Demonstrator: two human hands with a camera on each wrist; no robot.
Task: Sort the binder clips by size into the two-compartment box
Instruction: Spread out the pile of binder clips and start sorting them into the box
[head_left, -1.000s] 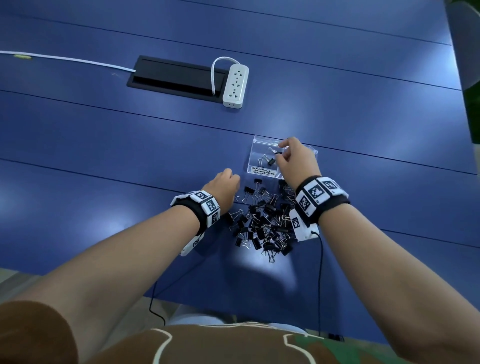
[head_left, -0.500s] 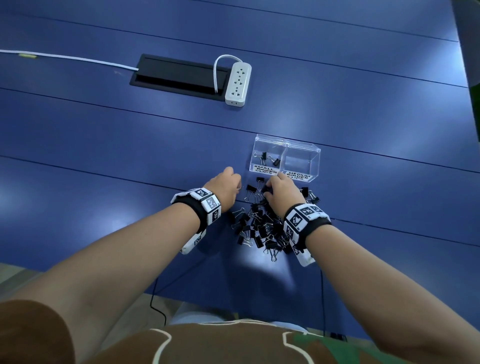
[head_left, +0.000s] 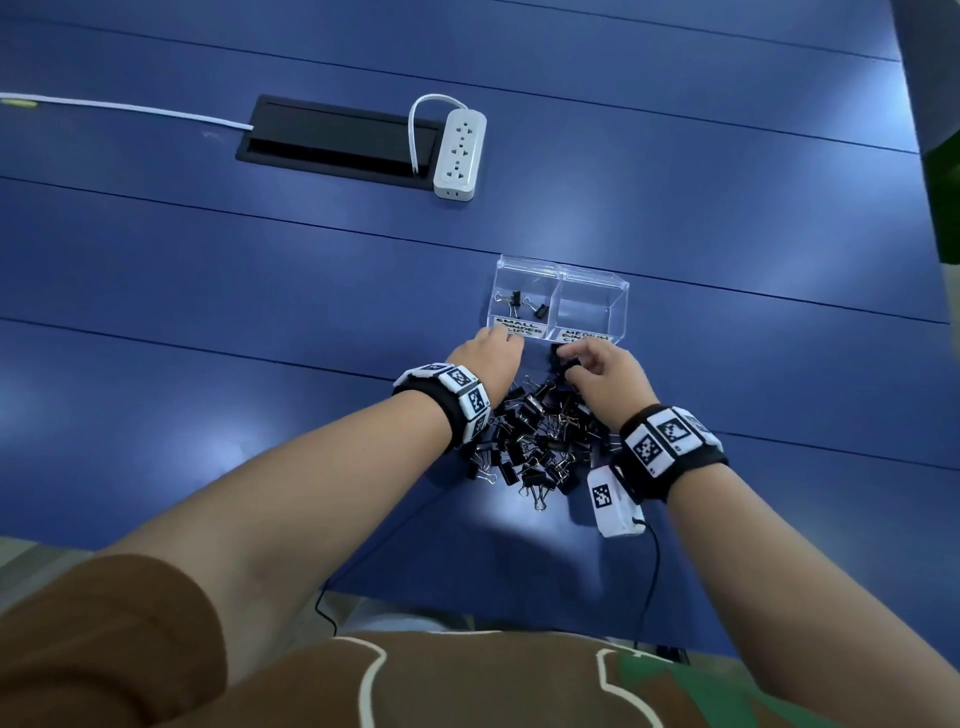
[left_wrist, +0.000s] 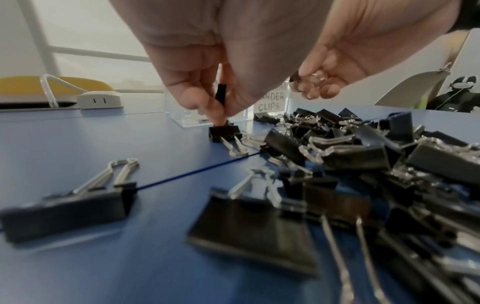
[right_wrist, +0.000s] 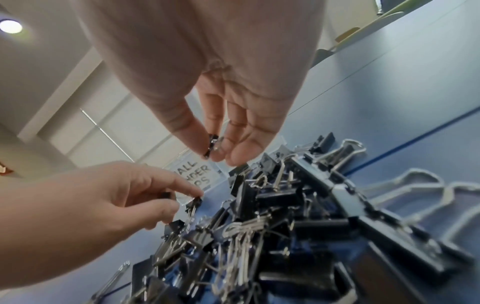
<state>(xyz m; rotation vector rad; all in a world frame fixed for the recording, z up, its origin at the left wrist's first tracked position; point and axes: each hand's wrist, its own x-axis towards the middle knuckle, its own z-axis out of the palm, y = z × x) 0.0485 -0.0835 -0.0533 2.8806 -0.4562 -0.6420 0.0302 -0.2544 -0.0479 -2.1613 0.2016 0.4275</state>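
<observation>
Fingers (right_wrist: 187, 127) pinch small clip (right_wrist: 211, 145); power strip (head_left: 460, 153) beyond box (head_left: 592, 312).

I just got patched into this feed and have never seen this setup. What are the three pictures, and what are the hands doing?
No machine here: a person wears three cameras. The head view looks down at a blue table; each wrist view looks along one hand. A pile of black metal binder clips lies before a clear plastic two-compartment box, with two clips in its SMALL side. The left hand pinches a small black clip; the right hand pinches another small clip.
</observation>
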